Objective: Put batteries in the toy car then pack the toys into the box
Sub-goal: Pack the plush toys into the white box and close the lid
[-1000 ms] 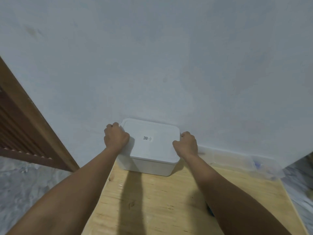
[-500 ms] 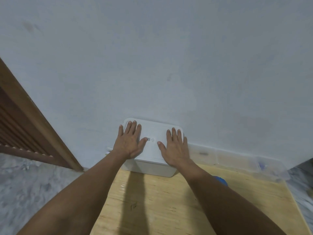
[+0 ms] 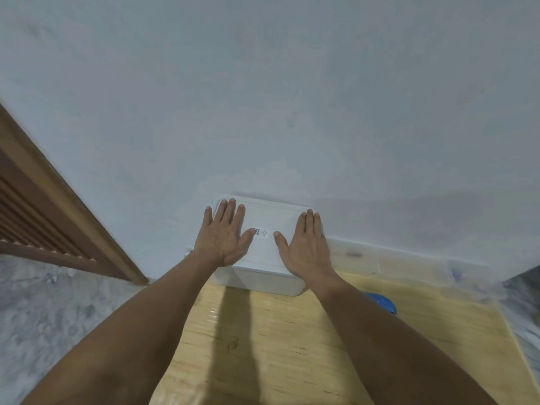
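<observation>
Partly hidden — blue object [image 3: 385,303] behind forearm

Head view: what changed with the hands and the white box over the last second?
A second ago both hands gripped the ends of the white box's lid. They have since let go and moved inward: the left hand and right hand now lie flat on the lid, fingers straight. The box stayed against the wall on the wooden table, lid on.
</observation>
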The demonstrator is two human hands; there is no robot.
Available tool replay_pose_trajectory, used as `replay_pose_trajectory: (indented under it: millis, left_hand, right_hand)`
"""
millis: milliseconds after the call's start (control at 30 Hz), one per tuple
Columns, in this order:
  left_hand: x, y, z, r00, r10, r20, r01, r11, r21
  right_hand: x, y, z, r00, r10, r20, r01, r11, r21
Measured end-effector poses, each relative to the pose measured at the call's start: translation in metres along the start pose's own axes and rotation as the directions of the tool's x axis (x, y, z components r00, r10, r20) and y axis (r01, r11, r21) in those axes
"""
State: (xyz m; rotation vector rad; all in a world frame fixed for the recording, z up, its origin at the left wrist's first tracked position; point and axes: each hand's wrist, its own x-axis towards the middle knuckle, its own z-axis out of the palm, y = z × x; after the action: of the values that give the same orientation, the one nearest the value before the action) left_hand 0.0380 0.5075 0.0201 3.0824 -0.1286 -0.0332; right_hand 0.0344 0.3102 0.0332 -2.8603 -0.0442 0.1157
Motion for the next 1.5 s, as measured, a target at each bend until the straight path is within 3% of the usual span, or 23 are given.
replay_pose_trajectory:
  millis: [967,1033,1133,1200,1300,1500]
  left_hand:
    - [0.009,-0.004,0.001,1.000,0.013,-0.002,-0.013,0.999,-0.037]
    - [0.007,-0.004,-0.001,0.999,0.013,-0.053,-0.015,0.999,-0.046]
    - [0.001,0.000,-0.003,0.951,0.051,-0.306,-0.073,0.995,-0.063]
    - [-0.006,0.005,-0.004,0.909,0.011,-0.416,-0.039,0.997,-0.060]
    - [-0.019,0.017,-0.007,0.898,-0.037,-0.439,0.005,0.997,-0.073]
    - [-0.061,0.075,0.016,0.881,0.215,-0.421,-0.261,0.964,-0.052]
  right_hand:
    - [0.006,0.000,0.006,0.998,-0.002,-0.059,0.005,0.998,0.059]
    - [0.006,0.000,0.004,0.997,-0.007,-0.071,0.014,0.995,0.103]
    - [0.005,0.006,0.000,0.996,-0.011,-0.089,0.032,0.970,0.242]
    - [0.001,0.012,-0.003,0.994,0.008,-0.107,0.030,0.939,0.343]
    - [-0.016,0.030,-0.007,0.988,0.080,-0.133,-0.007,0.882,0.472]
    - [-0.053,0.097,0.011,0.959,0.246,-0.139,-0.163,0.883,0.440]
